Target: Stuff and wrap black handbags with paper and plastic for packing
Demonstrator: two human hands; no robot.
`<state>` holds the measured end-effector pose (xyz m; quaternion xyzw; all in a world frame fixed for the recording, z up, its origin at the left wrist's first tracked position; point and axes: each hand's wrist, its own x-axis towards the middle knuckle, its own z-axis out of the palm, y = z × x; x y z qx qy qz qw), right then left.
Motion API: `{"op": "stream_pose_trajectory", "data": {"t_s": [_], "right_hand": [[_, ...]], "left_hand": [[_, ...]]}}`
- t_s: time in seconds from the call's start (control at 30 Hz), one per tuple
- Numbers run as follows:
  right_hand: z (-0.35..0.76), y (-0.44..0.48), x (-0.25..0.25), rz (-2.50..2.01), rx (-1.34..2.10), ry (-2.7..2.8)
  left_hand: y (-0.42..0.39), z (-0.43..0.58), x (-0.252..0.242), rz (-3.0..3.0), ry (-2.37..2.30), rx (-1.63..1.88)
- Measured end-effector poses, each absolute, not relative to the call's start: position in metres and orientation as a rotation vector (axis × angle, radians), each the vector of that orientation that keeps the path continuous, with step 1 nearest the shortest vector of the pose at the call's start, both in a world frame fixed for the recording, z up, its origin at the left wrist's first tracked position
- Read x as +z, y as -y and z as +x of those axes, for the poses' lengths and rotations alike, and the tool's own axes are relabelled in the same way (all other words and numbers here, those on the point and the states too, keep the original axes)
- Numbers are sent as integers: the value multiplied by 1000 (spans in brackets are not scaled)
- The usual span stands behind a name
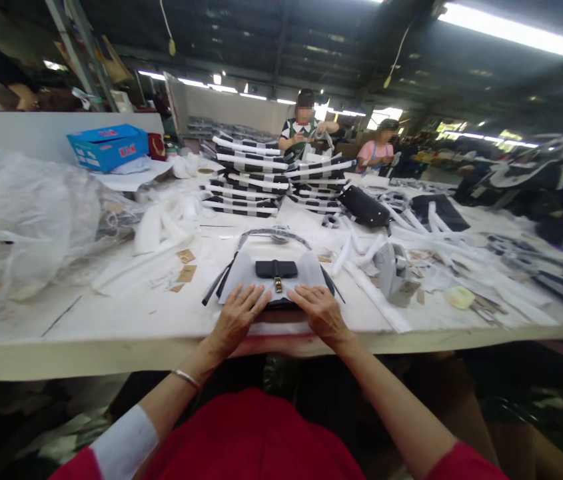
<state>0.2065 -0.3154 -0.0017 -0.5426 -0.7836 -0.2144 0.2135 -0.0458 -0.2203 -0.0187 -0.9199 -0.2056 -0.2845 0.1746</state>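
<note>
A dark handbag point(277, 303) lies on the table in front of me, its front covered by a white protective sheet point(241, 270). Through the sheet shows a dark flap point(276, 268) with a gold-coloured clasp point(278, 285). The bag's wrapped handle point(274, 232) arches away at the far side. My left hand point(242, 310) lies with fingers stretched over the sheet's lower left part. Over the lower right part my right hand point(320, 310) rests the same way, fingers extended. Neither hand grips anything; the clasp sits between them.
Stacks of black bags with white padding point(251, 177) stand at the back. A tape dispenser point(394, 270) is at right, among white foam strips point(381, 300). Clear plastic bags point(26, 220) and a blue box point(107, 147) are at left. Two people point(306, 127) work beyond the table.
</note>
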Motion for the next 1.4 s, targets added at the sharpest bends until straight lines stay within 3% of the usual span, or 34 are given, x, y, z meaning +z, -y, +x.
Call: {"op": "stream_pose_trajectory", "data": {"t_s": [0.43, 1.4], "right_hand": [[205, 309, -16, -1523, -637, 2027], [195, 308, -18, -1554, -686, 1943]], "left_hand": [[239, -7, 5, -2557, 630, -417], [220, 3, 14, -2613, 468, -408]]}}
